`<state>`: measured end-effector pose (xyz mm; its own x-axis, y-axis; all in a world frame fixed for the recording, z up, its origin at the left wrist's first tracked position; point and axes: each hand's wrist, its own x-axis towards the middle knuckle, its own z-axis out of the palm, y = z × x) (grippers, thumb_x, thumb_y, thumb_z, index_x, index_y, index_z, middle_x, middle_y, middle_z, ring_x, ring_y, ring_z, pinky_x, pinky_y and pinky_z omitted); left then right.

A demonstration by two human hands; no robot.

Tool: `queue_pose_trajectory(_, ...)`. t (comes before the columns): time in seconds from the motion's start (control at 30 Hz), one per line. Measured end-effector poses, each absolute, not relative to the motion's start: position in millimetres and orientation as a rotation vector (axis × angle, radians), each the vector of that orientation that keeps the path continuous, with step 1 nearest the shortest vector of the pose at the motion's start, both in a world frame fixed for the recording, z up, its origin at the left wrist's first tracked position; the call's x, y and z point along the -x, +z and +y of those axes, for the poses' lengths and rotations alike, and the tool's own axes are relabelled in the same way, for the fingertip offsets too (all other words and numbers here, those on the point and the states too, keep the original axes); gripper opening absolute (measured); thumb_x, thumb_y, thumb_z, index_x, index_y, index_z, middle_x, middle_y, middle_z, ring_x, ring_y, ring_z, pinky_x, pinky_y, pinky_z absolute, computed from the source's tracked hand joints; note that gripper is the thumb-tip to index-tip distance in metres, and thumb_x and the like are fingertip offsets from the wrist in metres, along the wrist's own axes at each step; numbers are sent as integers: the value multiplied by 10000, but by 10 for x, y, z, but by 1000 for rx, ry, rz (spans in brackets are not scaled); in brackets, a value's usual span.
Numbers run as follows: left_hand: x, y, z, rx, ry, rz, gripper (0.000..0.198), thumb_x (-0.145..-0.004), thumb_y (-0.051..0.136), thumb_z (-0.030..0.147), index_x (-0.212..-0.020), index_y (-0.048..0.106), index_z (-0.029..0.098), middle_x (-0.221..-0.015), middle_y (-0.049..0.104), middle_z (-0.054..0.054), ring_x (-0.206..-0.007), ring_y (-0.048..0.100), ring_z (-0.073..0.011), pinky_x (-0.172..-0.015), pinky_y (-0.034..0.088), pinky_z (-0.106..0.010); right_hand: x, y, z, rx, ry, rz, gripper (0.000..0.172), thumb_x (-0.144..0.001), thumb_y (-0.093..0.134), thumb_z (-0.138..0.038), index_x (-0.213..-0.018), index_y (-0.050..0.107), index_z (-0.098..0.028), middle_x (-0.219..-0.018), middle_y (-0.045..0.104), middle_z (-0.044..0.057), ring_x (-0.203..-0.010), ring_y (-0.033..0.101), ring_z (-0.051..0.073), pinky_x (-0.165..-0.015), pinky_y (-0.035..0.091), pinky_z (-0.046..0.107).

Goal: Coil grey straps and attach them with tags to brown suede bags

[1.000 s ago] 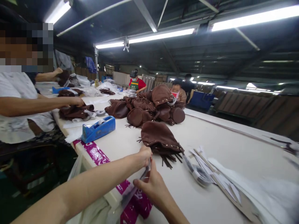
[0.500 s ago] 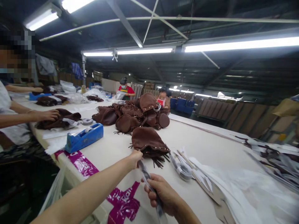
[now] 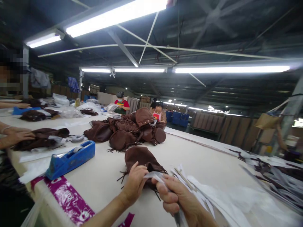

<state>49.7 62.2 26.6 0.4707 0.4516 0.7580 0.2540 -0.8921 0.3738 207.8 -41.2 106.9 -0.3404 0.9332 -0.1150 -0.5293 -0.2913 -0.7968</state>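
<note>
A brown fringed drawstring bag (image 3: 142, 157) lies on the table just beyond both hands, its gathered mouth facing me. My left hand (image 3: 134, 184) is closed at the near side of the bag, pinching one end of a plastic-wrapped strap (image 3: 155, 174). Fingers of my right hand (image 3: 174, 194) wrap round the same strap close by, and its dark length hangs down past the palm. Between the two hands the strap bends in a short arc in front of the bag's opening. My right hand hides part of the bag's right side.
Several brown bags (image 3: 127, 129) are heaped behind. A blue tape dispenser (image 3: 71, 159) stands at left, near purple printed tape (image 3: 68, 198). Another person's hand (image 3: 20, 137) rests on a bag there. Cardboard strips, white plastic (image 3: 220, 192) and wrapped straps (image 3: 272, 176) lie at right.
Both hands have moved closer together, up against the bag's mouth. The strap, straight between them before, now bends. The view has tilted up and shifted right.
</note>
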Motion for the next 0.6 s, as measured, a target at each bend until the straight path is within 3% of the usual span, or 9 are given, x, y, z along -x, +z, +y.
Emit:
queue_pose_trajectory(0.1, -587, 188, 743, -2603, 1472, 570, 233, -936, 350, 181, -938, 582, 194, -930, 646, -67, -1016, 574, -209, -1128, 251, -528, -2149, 1200, -389, 673, 1870, -714, 297, -700, 784, -185, -894, 624, -26, -588, 497, -78, -360, 300, -53, -327, 173, 67)
queue_pose_trajectory(0.2, -614, 110, 861, -2635, 1547, 557, 218, -925, 341, 174, -911, 558, 190, -856, 612, -53, -913, 578, -202, -1109, 291, -534, -2195, 1182, -388, 669, 1965, -547, 167, -770, 697, -131, -862, 608, -24, -567, 475, -84, -346, 340, -49, -338, 234, 55)
queue_pose_trajectory(0.27, -625, 79, 927, -2595, 1584, 593, 215, -927, 337, 184, -901, 550, 195, -821, 598, -45, -851, 577, -196, -1082, 346, -507, -2213, 1112, -442, 719, 1955, -503, 153, -847, 634, -201, -881, 611, -53, -585, 505, -65, -367, 414, -17, -386, 372, 87)
queue_pose_trajectory(0.37, -633, 59, 1017, -2502, 1607, 707, 236, -936, 319, 214, -893, 551, 200, -834, 608, -63, -871, 580, -221, -1042, 395, -494, -2243, 993, -616, 825, 1897, -577, 304, -864, 627, -372, -970, 622, -87, -661, 566, -21, -453, 529, 52, -460, 527, 208)
queue_pose_trajectory(0.5, -623, 51, 1105, -2478, 1554, 735, 246, -938, 324, 255, -871, 555, 207, -834, 609, -67, -865, 573, -230, -1033, 399, -504, -2288, 885, -872, 861, 1848, -714, 419, -711, 779, -425, -952, 640, -111, -672, 570, -19, -474, 521, 59, -369, 473, 157)
queue_pose_trajectory(0.6, -609, 85, 1098, -2482, 1544, 721, 251, -948, 315, 259, -879, 551, 208, -835, 609, -62, -859, 576, -221, -1032, 404, -489, -2295, 821, -986, 824, 1796, -765, 390, -688, 815, -380, -932, 648, -126, -659, 569, -30, -442, 470, 29, -364, 415, 118)
